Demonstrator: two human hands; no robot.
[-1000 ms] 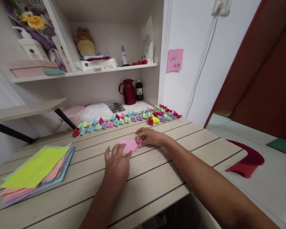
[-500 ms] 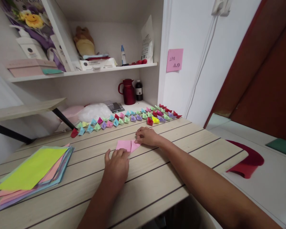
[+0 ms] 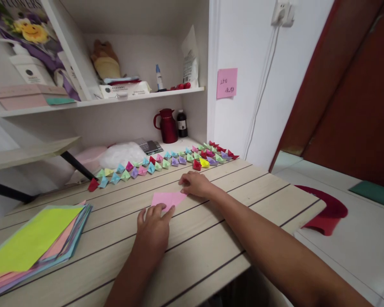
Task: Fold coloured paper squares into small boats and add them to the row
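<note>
A small pink folded paper [image 3: 167,198] lies flat on the pale slatted wooden table [image 3: 211,238]. My left hand [image 3: 153,224] rests palm down at its near edge, fingertips spread and pressing on the paper. My right hand [image 3: 195,184] sits at the paper's right tip, fingers curled and pinching or pressing that corner. Behind the hands runs a long row of small folded paper shapes [image 3: 166,161] in several colours.
A stack of coloured paper sheets [image 3: 32,241], yellow-green on top, lies at the left. A red jug [image 3: 168,125] and dark bottle [image 3: 181,123] stand at the back under a shelf [image 3: 102,100]. A red cloth [image 3: 326,211] lies on the white surface at right.
The pink paper now shows more surface with a pointed right tip. My left hand slid slightly back toward me; my right hand stays at the right corner. The view shifted a little right.
</note>
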